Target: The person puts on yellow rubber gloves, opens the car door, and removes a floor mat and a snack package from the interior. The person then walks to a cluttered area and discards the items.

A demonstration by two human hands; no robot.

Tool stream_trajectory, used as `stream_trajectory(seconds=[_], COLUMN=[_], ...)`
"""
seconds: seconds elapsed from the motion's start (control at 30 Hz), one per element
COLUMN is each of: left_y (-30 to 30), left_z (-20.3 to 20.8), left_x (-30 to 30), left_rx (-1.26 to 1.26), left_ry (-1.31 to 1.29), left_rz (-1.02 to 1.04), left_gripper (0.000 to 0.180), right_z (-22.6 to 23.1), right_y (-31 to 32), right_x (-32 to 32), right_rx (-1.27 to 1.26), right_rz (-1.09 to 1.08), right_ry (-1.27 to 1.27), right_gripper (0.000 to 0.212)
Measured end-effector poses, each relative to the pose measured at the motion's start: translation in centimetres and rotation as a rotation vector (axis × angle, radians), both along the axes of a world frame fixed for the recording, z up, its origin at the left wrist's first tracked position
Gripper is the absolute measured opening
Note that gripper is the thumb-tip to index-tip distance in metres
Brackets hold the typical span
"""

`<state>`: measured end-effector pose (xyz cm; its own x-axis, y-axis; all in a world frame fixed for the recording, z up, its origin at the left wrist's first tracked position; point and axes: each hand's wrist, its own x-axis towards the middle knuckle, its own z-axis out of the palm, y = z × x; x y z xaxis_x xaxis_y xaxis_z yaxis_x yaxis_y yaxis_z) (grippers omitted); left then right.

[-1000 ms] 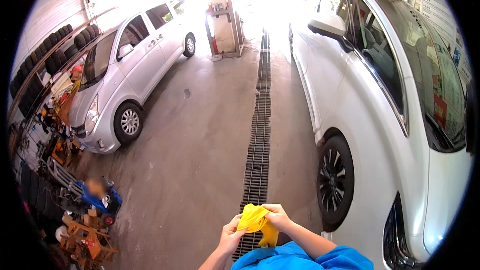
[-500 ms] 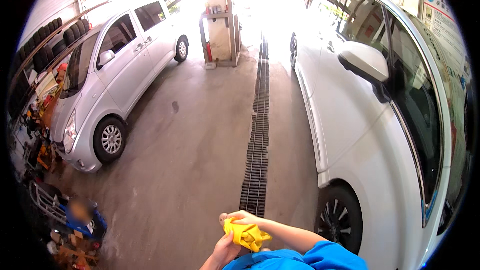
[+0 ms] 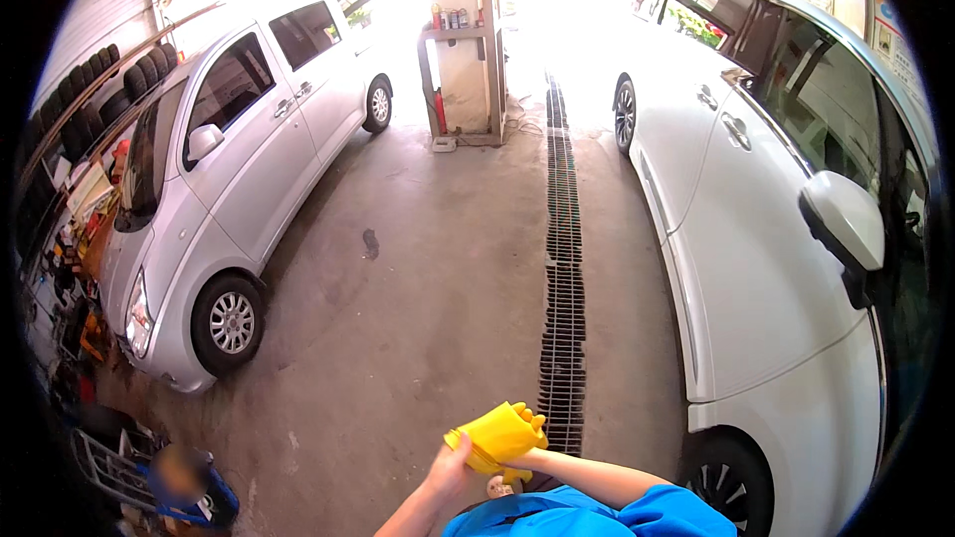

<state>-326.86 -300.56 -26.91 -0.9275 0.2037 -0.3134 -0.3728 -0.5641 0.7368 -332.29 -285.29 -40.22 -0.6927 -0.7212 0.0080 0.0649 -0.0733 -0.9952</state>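
A bunched yellow rubber glove point(image 3: 497, 435) is held out in front of me, low in the head view, with stubby finger-like ends at its upper right. My left hand point(image 3: 453, 467) grips its left side, thumb laid over the yellow. From the right, my right hand point(image 3: 527, 458) meets the glove at its lower edge; the fingers are hidden behind or inside it. Another yellow piece hangs below that wrist, and whether it belongs to the same glove I cannot tell. Beneath it shows a small, pale, rounded thing point(image 3: 502, 487) whose kind is unclear.
A silver van point(image 3: 239, 164) stands on the left, a white van point(image 3: 766, 268) close on my right. Between them a drain grate point(image 3: 564, 288) runs along the concrete floor point(image 3: 398, 338) past a pillar point(image 3: 463, 60). A blue-edged cart point(image 3: 214, 497) is at lower left; tyres point(image 3: 90, 89) line the left wall.
The glove has turned and been lifted slightly, its finger ends now pointing up and right. My right hand has gone from its top to its lower edge. The whole view has shifted.
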Motion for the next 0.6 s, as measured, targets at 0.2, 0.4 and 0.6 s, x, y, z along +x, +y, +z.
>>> stream_trajectory(seconds=[0.2, 0.4, 0.6], left_y=[-11.4, -23.0, -26.9], left_z=[3.4, -10.0, -13.9], left_x=[-16.2, -28.8, -42.4], left_rx=[-1.03, -1.387, -1.134], left_ry=[0.462, 0.009, -0.148], left_rz=[1.019, 1.097, 1.354], left_gripper=[0.028, 0.039, 0.046], right_z=[0.8, -2.5, 0.9], right_y=[1.4, 0.0, -1.8], right_x=[-16.2, -34.1, -49.3], right_rx=[0.552, 0.54, 0.692], right_rz=[-0.302, -0.471, -0.313], right_ry=[0.08, 0.095, 0.13], right_gripper=[0.036, 0.04, 0.036])
